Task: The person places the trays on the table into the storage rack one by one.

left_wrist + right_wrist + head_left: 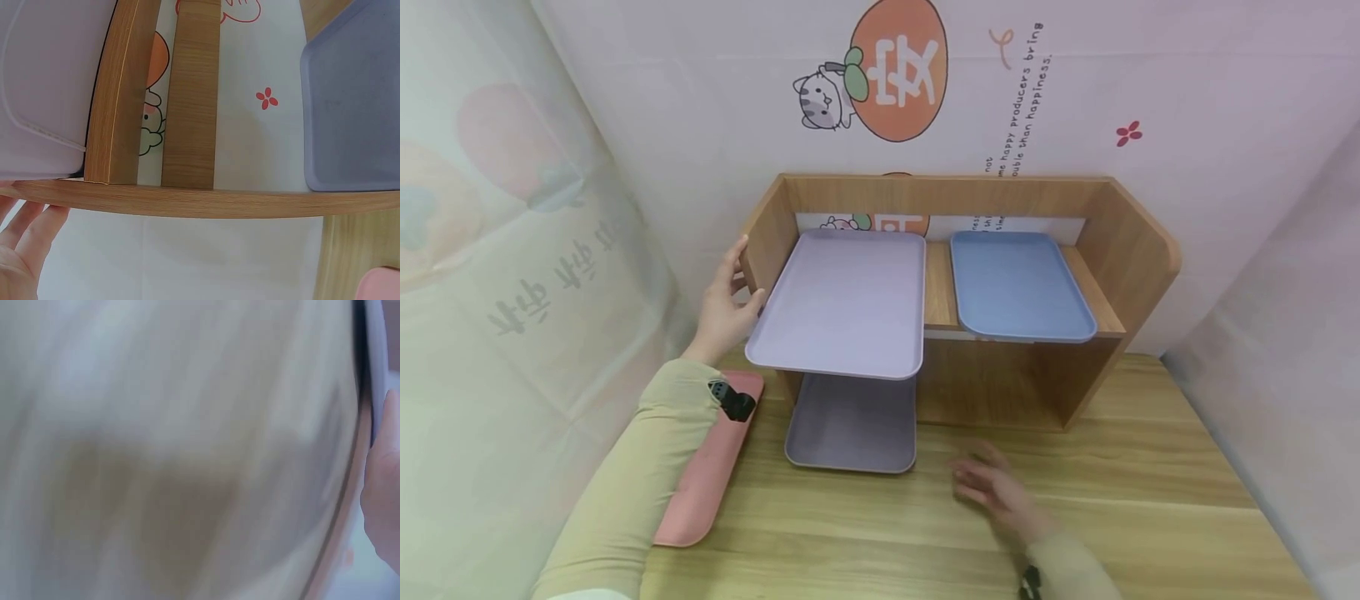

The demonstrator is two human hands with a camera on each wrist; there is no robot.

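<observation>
A two-level wooden shelf (977, 379) stands on the table against the backdrop. My left hand (724, 304) holds the front edge of its left side panel (765, 242), the thumb close to a large lavender tray. In the left wrist view, the fingers of this hand (28, 250) touch the panel's outer face. That lavender tray (850, 300) lies on the upper level at the left and juts out in front. To its right sits a smaller blue tray (1022, 283). My right hand (996, 492), blurred and with nothing in it, hovers over the table before the shelf.
A greyish-purple tray (853, 425) projects from the lower level at the left. On the table to the left lies a pink tray (703, 483), partly covered by my left sleeve (625, 475). Printed cloth (700, 108) hangs behind and at both sides. The right wrist view is mostly blurred.
</observation>
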